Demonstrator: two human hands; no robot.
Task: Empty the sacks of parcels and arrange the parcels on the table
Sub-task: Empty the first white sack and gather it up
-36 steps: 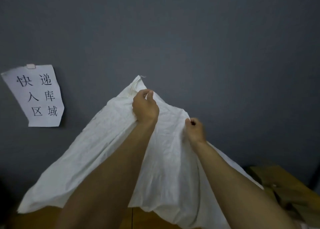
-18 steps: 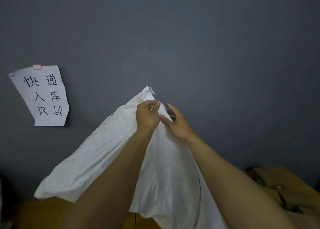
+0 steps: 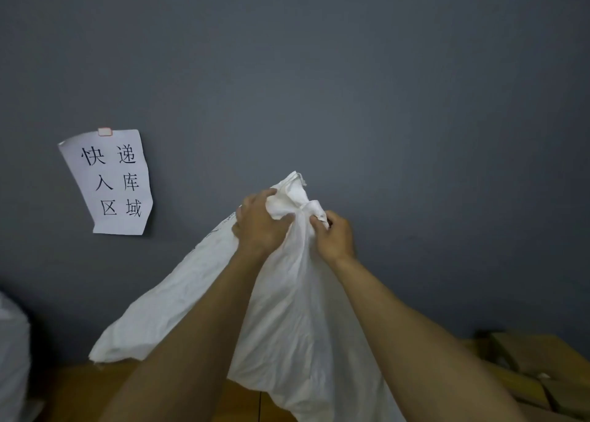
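A limp white woven sack (image 3: 287,319) hangs in front of me, held up in the air above the wooden table (image 3: 79,393). My left hand (image 3: 260,222) grips a bunched fold near the sack's top. My right hand (image 3: 335,234) clutches the gathered cloth just beside it, the two hands almost touching. The sack's corner (image 3: 295,180) sticks up above both hands. Brown cardboard parcels (image 3: 536,377) lie on the table at the lower right, partly behind my right forearm.
A grey wall fills the background, with a white paper sign (image 3: 110,182) taped to it at the left. Another pale sack (image 3: 12,354) shows at the left edge.
My hands came together at the sack's top and bunched the cloth between them. The sack has narrowed and now hangs more to the right in view.
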